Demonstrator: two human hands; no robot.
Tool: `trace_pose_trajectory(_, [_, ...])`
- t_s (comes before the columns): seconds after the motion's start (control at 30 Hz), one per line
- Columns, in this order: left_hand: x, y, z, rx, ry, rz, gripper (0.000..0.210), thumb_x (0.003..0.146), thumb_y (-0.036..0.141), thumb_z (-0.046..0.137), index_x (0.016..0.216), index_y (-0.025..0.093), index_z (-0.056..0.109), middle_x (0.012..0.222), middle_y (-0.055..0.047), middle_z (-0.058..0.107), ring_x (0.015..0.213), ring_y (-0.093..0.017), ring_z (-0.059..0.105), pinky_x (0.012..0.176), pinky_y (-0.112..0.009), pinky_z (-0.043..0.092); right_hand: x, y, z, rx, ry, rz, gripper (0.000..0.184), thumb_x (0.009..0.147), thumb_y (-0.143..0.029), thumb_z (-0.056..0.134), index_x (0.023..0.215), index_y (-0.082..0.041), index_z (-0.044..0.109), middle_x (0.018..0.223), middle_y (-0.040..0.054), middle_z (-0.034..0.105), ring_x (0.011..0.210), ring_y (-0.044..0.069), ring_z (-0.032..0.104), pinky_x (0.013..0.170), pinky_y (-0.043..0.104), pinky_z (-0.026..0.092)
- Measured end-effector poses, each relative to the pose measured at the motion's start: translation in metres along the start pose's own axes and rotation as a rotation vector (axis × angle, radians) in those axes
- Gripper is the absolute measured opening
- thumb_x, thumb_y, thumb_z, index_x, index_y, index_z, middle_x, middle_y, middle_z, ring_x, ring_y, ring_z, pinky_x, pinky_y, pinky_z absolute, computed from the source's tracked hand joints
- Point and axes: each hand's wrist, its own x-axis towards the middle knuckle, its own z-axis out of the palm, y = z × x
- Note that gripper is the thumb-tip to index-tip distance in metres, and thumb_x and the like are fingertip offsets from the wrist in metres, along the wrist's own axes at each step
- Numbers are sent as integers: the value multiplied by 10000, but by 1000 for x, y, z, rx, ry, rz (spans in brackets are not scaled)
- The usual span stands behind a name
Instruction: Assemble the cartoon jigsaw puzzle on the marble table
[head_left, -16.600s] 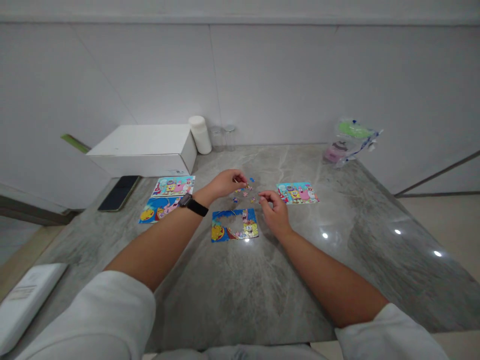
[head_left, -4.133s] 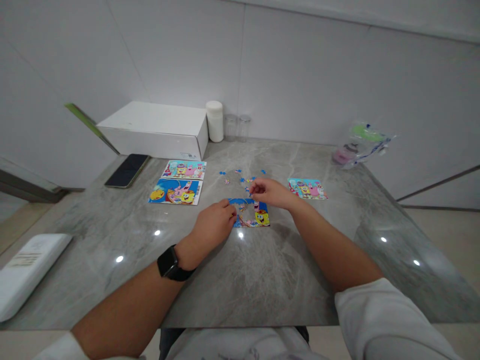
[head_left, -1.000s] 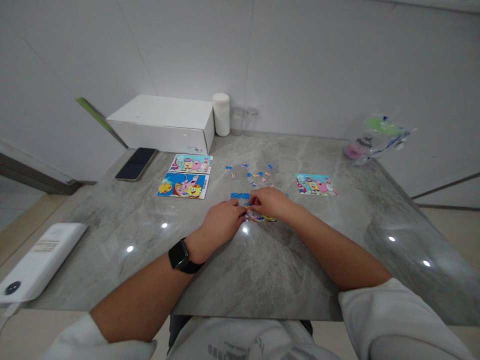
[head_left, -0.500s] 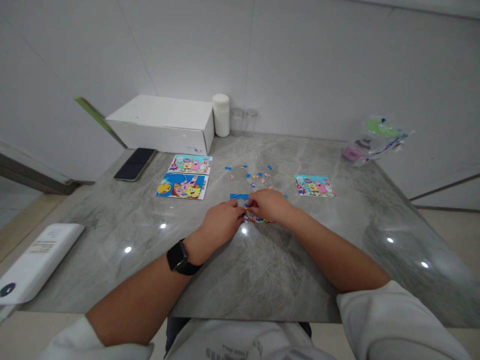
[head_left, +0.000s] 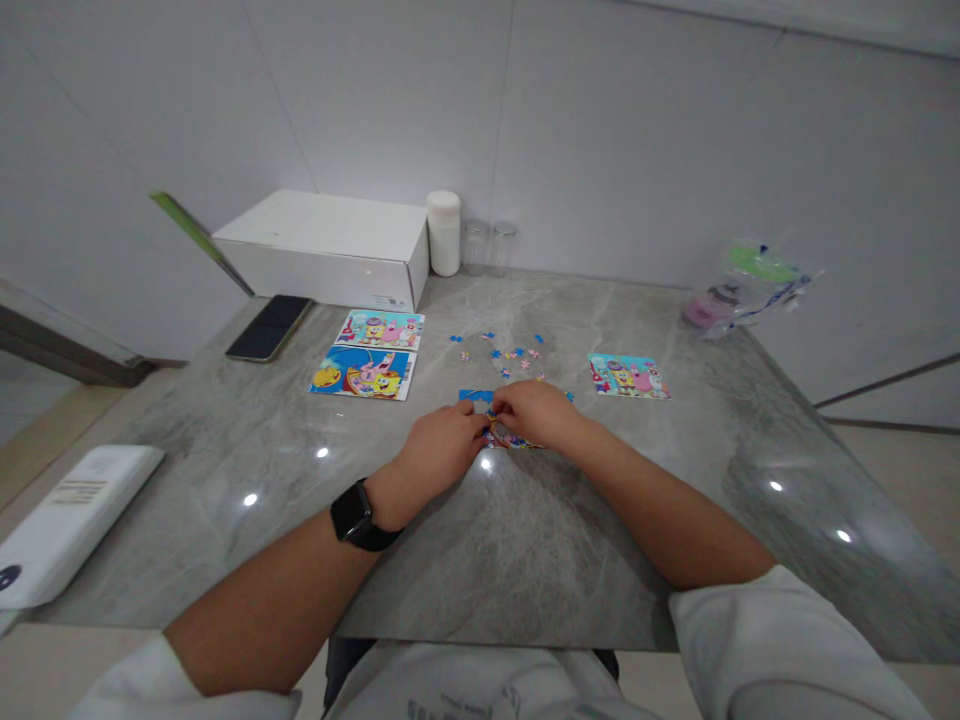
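A partly assembled jigsaw puzzle (head_left: 516, 441) lies flat on the table in front of me, with a blue strip along its far edge; my hands cover much of it. My left hand (head_left: 444, 442), wearing a black watch on its wrist, presses its closed fingers and thumb against the puzzle's left side. From the right, my right hand (head_left: 538, 412) reaches over the puzzle, its fingertips pinched on a small puzzle piece mostly hidden by the fingers. Beyond the hands, several loose puzzle pieces (head_left: 506, 373) in blue, pink and yellow are scattered.
Cartoon picture cards (head_left: 367, 372) lie on the left and another card (head_left: 628, 376) on the right. A phone (head_left: 270, 328), white box (head_left: 322, 245), white bottle (head_left: 444, 235) and two clear jars stand farther back. A bagged cup (head_left: 720, 295) is at right, a white device (head_left: 82, 520) at left.
The view has shifted slightly. Both hands stay at the puzzle, with the right fingertips moving only a little; the loose pieces and cards lie as before.
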Motion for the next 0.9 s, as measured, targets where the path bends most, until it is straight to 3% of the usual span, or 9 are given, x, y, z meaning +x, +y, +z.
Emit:
trace_pose_trajectory(0.27, [1,-4,5,-43,66,-23,240,1005,301,616,1227,214,647,1254,-91,718,1102,-260,708,930,-355,563,-1,0,-2,-7,8,-11,216,951,-249,645,1116,-243,785,1113,73,816,1016,242,740,788,290,475])
trace_pose_trajectory(0.63, [2,-8,5,-77,65,-52,225,987,331,641,1170,200,633,1197,-107,724,1050,-257,715,876,-340,545,-1,4,-3,10,22,-16,262,961,-253,627,1188,-243,759,1137,71,809,1031,234,730,807,288,467])
trace_pose_trajectory(0.9, [10,-26,12,-190,214,-54,235,958,279,669,1184,215,660,1110,-83,736,946,-252,705,813,-353,517,-1,2,-5,31,-19,-37,244,971,-266,621,1140,-232,794,1141,79,802,1048,236,717,845,291,468])
